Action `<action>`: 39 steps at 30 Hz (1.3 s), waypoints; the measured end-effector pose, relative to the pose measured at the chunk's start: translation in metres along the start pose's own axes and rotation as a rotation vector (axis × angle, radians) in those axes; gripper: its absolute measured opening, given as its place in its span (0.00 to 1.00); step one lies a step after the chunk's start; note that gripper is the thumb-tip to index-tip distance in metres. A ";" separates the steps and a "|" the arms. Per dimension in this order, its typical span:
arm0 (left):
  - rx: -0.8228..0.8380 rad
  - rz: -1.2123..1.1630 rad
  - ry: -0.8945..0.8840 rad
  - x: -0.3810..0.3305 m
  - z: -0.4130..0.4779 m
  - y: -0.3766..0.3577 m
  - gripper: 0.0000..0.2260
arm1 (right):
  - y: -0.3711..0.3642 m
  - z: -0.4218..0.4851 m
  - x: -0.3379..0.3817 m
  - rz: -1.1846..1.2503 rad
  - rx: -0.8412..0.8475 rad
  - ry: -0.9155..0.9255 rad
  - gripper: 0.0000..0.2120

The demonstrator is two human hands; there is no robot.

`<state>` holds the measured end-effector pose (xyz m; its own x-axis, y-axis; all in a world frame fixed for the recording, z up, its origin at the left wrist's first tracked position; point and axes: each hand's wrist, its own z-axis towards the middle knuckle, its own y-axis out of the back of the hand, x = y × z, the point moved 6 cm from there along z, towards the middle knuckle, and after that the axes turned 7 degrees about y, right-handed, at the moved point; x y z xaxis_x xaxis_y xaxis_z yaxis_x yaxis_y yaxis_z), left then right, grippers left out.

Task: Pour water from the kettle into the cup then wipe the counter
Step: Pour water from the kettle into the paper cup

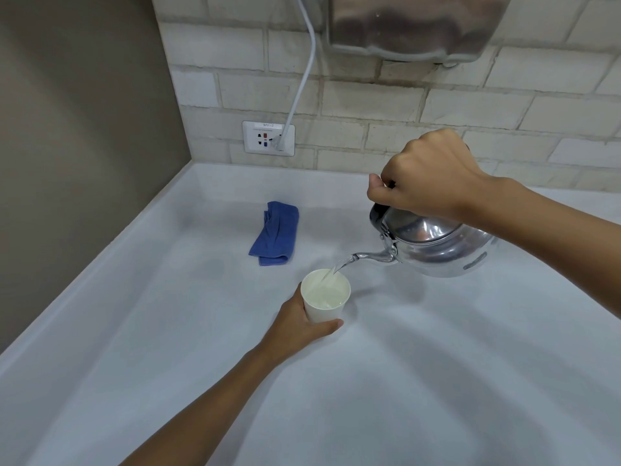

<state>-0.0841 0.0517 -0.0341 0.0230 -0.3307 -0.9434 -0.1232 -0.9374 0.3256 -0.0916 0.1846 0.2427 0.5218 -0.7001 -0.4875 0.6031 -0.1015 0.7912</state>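
Right now the right hand (426, 176) is gripping the black handle of a shiny metal kettle (437, 245), fingers closed tight over it, and is tilting the kettle so that its spout (373, 256) is pointing left and down. Water (339, 265) is running from the spout tip in a thin stream into a white paper cup (325, 295), which is standing on the white counter (420, 381) just below and left of the spout. The left hand (295, 326) is wrapping around the cup's near side, thumb lying across the front near the base, and is holding it upright; the cup is showing water partway up. Beyond the cup and apart from it, a folded blue cloth (276, 234) is lying flat on the counter, nothing touching it. Behind, on the tiled wall, a white cable (304, 79) is plugged into a wall socket (268, 138). A metal appliance (416, 25) is hanging above, cut off by the top edge and blurred. The hand is hiding most of the kettle's handle, and the right forearm is covering the kettle's far side.
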 end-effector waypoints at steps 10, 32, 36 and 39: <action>0.008 -0.003 -0.003 0.000 0.000 0.000 0.34 | 0.000 0.000 0.000 0.011 -0.008 0.011 0.20; -0.003 0.012 -0.004 -0.004 -0.003 0.001 0.29 | -0.035 -0.020 -0.020 0.150 -0.122 -0.166 0.21; 0.000 0.011 -0.004 -0.003 -0.004 0.001 0.31 | -0.056 -0.022 -0.044 0.270 -0.124 -0.311 0.23; 0.002 0.013 -0.002 -0.004 -0.003 0.001 0.29 | -0.073 -0.017 -0.066 0.386 -0.125 -0.458 0.24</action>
<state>-0.0810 0.0518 -0.0298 0.0193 -0.3429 -0.9392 -0.1254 -0.9328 0.3379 -0.1595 0.2502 0.2111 0.4215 -0.9051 0.0562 0.5028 0.2848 0.8162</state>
